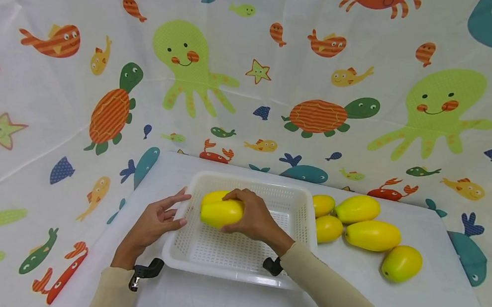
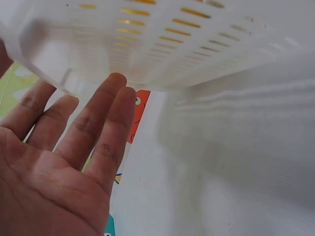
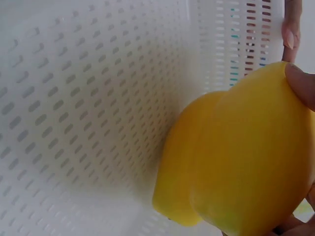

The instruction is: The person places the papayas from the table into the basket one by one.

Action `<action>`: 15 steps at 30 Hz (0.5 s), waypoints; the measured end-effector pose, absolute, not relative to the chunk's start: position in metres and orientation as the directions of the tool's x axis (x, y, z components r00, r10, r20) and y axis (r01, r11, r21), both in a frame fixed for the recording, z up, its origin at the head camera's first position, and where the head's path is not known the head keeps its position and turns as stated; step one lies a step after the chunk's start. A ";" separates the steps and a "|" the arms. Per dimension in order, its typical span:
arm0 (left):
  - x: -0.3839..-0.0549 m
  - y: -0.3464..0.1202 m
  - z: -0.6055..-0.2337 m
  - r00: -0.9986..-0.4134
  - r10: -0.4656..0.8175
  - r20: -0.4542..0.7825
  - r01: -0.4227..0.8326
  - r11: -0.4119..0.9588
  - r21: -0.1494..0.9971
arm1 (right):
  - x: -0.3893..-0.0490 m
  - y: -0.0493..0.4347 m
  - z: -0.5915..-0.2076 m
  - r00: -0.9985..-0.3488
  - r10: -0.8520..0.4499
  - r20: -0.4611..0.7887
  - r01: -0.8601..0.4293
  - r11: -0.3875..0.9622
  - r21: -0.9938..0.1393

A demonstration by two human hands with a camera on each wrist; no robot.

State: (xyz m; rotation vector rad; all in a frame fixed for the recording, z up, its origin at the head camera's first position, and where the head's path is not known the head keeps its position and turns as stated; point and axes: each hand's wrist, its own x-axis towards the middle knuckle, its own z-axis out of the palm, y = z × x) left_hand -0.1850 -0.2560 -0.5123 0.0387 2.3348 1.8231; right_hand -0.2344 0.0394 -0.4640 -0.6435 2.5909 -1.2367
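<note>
My right hand (image 1: 254, 215) grips a smooth yellow papaya (image 1: 220, 214) inside a white perforated plastic basket (image 1: 235, 274). The thumb and fingers lie along the fruit's sides. Right behind it is a second yellow papaya (image 3: 184, 157), partly hidden; in the right wrist view the two appear to touch. My left hand (image 1: 153, 221) is at the basket's left end with its fingers fairly straight and spread. Its fingertips touch or nearly touch the basket wall, as the left wrist view shows of these fingers (image 2: 106, 130).
Several more yellow papayas (image 1: 372, 236) lie on the white-covered table (image 1: 441, 304) to the right of the basket, the nearest ones against its wall. A curtain (image 1: 244, 88) with printed sea animals hangs behind and to the left.
</note>
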 end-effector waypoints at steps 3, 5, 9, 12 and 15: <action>-0.185 -0.256 -0.512 -0.983 0.124 -0.132 -0.095 0.261 0.960 | -0.232 0.037 -0.464 -0.888 -0.461 -0.012 -0.291 0.579 -0.762; -0.185 -0.255 -0.512 -0.984 0.121 -0.134 -0.098 0.262 0.960 | -0.231 0.035 -0.465 -0.889 -0.457 -0.026 -0.284 0.596 -0.751; -0.185 -0.255 -0.512 -0.982 0.121 -0.142 -0.107 0.262 0.959 | -0.229 0.031 -0.467 -0.892 -0.449 -0.045 -0.280 0.628 -0.726; -0.185 -0.254 -0.511 -0.982 0.118 -0.148 -0.112 0.265 0.958 | -0.228 0.028 -0.468 -0.889 -0.455 -0.051 -0.294 0.653 -0.698; -0.185 -0.254 -0.512 -0.983 0.116 -0.142 -0.107 0.268 0.957 | -0.227 0.026 -0.469 -0.881 -0.469 -0.063 -0.312 0.676 -0.668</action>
